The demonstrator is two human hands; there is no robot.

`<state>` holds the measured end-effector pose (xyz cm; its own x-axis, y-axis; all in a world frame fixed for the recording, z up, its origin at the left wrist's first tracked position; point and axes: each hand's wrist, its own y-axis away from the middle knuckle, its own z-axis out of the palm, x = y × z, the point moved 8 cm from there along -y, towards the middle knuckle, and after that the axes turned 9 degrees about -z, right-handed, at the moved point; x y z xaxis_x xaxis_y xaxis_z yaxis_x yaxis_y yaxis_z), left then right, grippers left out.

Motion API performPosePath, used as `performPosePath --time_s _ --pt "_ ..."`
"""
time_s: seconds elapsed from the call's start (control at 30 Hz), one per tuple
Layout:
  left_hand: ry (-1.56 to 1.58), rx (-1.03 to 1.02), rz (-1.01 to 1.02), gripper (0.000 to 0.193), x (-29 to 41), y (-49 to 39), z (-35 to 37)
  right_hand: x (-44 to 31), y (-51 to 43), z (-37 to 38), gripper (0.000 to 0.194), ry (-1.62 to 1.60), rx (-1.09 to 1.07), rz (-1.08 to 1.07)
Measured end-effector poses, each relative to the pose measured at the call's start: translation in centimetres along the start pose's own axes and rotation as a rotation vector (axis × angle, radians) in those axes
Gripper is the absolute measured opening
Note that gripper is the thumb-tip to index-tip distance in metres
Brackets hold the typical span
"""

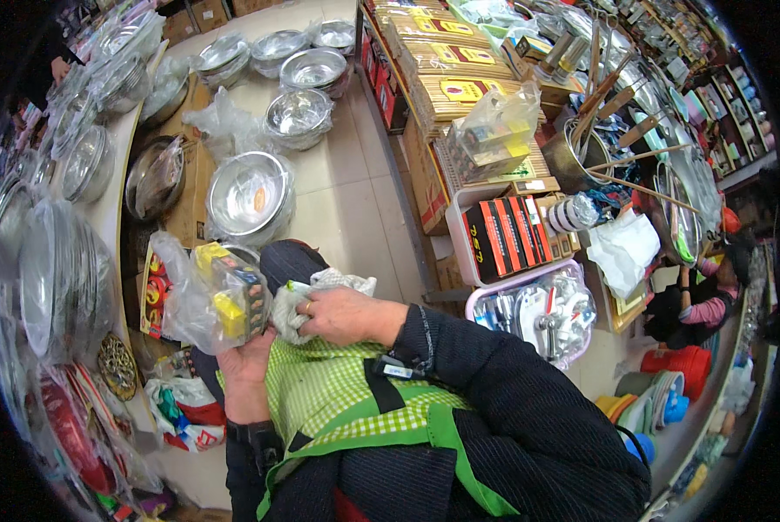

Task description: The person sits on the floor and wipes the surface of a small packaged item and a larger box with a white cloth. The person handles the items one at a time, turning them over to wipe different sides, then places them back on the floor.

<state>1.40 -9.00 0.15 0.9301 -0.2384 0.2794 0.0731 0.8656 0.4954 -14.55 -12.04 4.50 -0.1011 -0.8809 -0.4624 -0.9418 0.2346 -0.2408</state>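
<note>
My left hand (246, 359) supports a plastic-wrapped pack of small boxes (236, 297) from beneath, its wrap bunched loosely on the left. The boxes show yellow and dark printed sides. A crumpled white cloth (292, 313) is gripped in my right hand (338, 315), beside the pack and over my lap. Whether the cloth touches the pack I cannot tell. My green checked apron (325, 378) lies below both hands. Just beyond the pack, a shiny metal basin (249, 196) in clear plastic stands on the floor.
Wrapped metal basins (311, 68) stand on the floor ahead. A shelf at left carries stacked metal lids (70, 280). On the right, a table holds bundled chopsticks (455, 65), red-and-black boxes (507, 235) and a pink-rimmed basket (471, 307) of taps. A person (703, 300) crouches at far right.
</note>
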Motion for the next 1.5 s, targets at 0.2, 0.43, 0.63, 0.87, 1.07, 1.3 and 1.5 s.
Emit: performPosePath --time_s 0.2,0.43,0.63,0.87,1.07,1.3,1.5 --pt "-0.190 -0.043 -0.199 0.051 -1.0 -1.1 1.0 1.7 2.8 -0.1 0.038 -0.068 0.125 0.177" --pt "-0.551 -0.102 -0.301 0.046 -8.4 -3.8 10.0 4.3 6.0 1.8 0.048 -0.014 0.367 0.277" --pt "-0.830 -0.232 -0.530 0.046 -18.9 -5.4 19.0 6.8 8.0 5.1 0.051 -0.209 0.507 0.282" --pt "-1.047 -0.253 -0.635 0.056 -27.5 -8.6 21.6 7.8 9.1 4.6 0.049 -0.292 0.693 0.292" --pt "-1.147 -0.236 -0.625 0.058 -30.7 -11.1 22.0 7.4 10.1 2.7 0.050 -0.467 0.413 0.382" --pt "-1.230 -0.193 -0.601 0.050 -31.7 -12.2 22.5 6.8 11.8 -2.3 0.047 -0.236 0.727 0.411" --pt "-1.119 -0.259 -0.524 0.071 -31.4 -12.4 23.1 7.4 11.0 -1.2 0.042 -0.422 0.653 0.334"
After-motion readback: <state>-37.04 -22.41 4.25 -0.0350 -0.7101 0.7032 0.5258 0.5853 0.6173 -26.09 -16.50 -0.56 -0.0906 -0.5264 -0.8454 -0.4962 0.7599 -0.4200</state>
